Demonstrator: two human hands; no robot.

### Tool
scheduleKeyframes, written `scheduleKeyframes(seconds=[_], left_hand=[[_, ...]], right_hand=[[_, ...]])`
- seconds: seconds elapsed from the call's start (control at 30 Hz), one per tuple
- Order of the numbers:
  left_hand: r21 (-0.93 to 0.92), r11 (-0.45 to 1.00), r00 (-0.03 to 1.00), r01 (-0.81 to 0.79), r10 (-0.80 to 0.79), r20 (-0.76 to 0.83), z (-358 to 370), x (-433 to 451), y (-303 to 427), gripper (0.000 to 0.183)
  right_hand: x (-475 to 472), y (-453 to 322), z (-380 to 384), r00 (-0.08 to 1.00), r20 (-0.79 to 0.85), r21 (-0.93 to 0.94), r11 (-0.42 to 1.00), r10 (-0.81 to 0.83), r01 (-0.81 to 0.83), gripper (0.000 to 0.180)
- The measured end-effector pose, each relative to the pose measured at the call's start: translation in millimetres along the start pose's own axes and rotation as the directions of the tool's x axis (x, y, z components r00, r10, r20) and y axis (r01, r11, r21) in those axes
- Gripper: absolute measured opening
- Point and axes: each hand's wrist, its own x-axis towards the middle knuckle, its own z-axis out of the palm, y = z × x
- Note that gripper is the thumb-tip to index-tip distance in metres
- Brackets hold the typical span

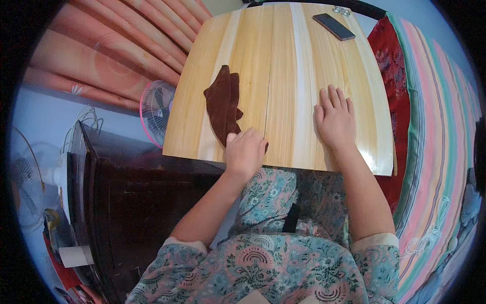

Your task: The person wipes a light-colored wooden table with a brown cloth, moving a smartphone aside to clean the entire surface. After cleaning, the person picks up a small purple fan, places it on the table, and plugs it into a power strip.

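Note:
A dark brown cloth (pixel 223 102) lies bunched on the left part of a pale wooden tabletop (pixel 281 95). My left hand (pixel 246 152) is closed over the cloth's near end, close to the table's front edge; a bit of brown shows beside the fingers, and the rest of that end is hidden under the hand. My right hand (pixel 336 121) rests palm down on the right side of the wood, its fingers pointing away from me and slightly apart. Nothing shows in it.
A smartphone (pixel 334 26) lies at the far right of the tabletop, with a floral mark (pixel 341 10) beyond it. To the left are a pink-rimmed fan (pixel 157 110), orange curtains (pixel 114 49) and a dark wooden cabinet (pixel 152 197). Striped fabric (pixel 436 125) borders the right side.

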Motion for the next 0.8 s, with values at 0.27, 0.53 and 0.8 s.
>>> scheduleKeyframes(seconds=[0.27,0.53,0.8], left_hand=[[0.009,1.000,0.998,0.027,-0.026,-0.066,14.7,16.6,2.8,0.016],[-0.009,0.985,0.978,0.170,-0.170,-0.119,34.6,56.8,0.6,0.020],[-0.142,0.990,0.892,-0.002,0.066,0.448,-6.2,35.9,-2.2,0.017]], right_hand=[[3.8,9.6,6.1,1.000,-0.018,0.004,1.000,0.008,-0.008,0.050],[3.5,8.4,9.1,0.999,0.032,0.012,1.000,0.023,-0.023,0.052],[6.0,17.5,12.0,0.999,0.035,0.017,0.999,0.027,-0.027,0.053]])
